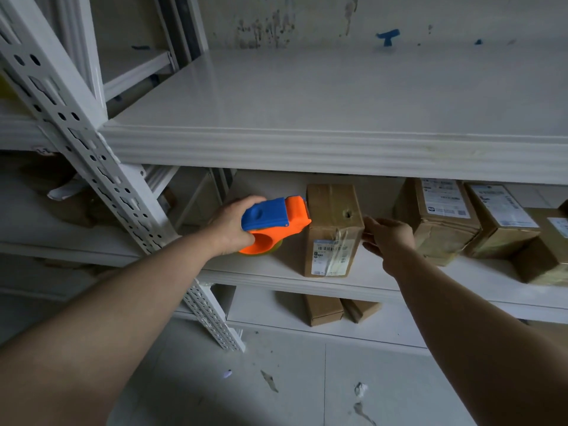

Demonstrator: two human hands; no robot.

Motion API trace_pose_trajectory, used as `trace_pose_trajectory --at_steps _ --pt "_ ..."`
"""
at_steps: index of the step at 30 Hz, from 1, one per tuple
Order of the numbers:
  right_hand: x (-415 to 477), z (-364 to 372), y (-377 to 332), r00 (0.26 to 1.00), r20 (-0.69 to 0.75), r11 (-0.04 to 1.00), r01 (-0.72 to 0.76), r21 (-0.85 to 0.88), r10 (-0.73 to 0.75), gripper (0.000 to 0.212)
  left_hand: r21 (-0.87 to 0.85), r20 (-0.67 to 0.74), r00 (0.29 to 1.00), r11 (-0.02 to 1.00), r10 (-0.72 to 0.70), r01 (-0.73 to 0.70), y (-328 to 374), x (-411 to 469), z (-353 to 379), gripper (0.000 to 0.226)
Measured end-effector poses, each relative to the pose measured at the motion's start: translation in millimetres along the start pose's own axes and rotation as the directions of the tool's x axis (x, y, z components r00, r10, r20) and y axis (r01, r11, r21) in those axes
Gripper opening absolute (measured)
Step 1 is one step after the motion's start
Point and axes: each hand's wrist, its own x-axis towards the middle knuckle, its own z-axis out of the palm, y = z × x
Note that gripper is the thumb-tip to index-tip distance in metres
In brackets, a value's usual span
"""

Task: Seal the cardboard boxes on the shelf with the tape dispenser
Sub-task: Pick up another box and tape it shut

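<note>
My left hand (232, 226) grips an orange and blue tape dispenser (274, 222), whose front end touches the left side of a brown cardboard box (333, 219) on the middle shelf (255, 265). The box stands upright with a white barcode label on its front and a small hole in its top. My right hand (387, 239) is at the box's right side with fingers extended towards it; I cannot tell whether they touch it.
More labelled cardboard boxes (442, 216) stand to the right on the same shelf. Two flat boxes (325, 310) lie on the shelf below. The upper shelf's front lip (307, 152) overhangs the work area. A perforated white upright (123, 195) slants at the left.
</note>
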Motion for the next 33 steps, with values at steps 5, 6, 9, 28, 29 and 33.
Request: trace_pose_trajectory --at_steps 5,6,9,28,29,33 --pt "4.4 4.8 5.0 0.964 -0.094 0.908 0.200 -0.369 -0.250 0.016 0.026 0.013 1.000 1.000 -0.014 0.013 1.5 2.1 7.6 0.081" --pt "6.5 3.9 6.4 0.965 -0.094 0.884 0.182 -0.430 -0.245 0.032 0.033 0.016 1.000 0.999 -0.018 0.018 1.7 2.5 7.8 0.080" --pt "11.9 -5.1 13.5 0.986 -0.055 0.851 0.105 -0.515 -0.154 0.069 0.036 -0.008 1.000 0.999 -0.022 0.022 -0.1 3.3 7.1 0.076" --pt "-27.6 31.6 -3.8 0.863 0.329 0.626 0.505 -0.594 -0.384 0.065 0.032 0.013 1.000 0.999 0.015 -0.015 -12.4 -1.1 -1.6 0.074" --pt "-30.7 33.2 -4.2 0.871 0.320 0.654 0.491 -0.575 -0.372 0.065 0.028 0.025 0.999 0.999 0.023 -0.024 -14.5 0.9 -4.2 0.074" --pt "-42.9 37.3 -4.7 0.879 0.328 0.682 0.476 -0.555 -0.346 0.071 0.043 0.067 0.996 0.997 0.063 -0.066 -26.7 10.1 -13.3 0.075"
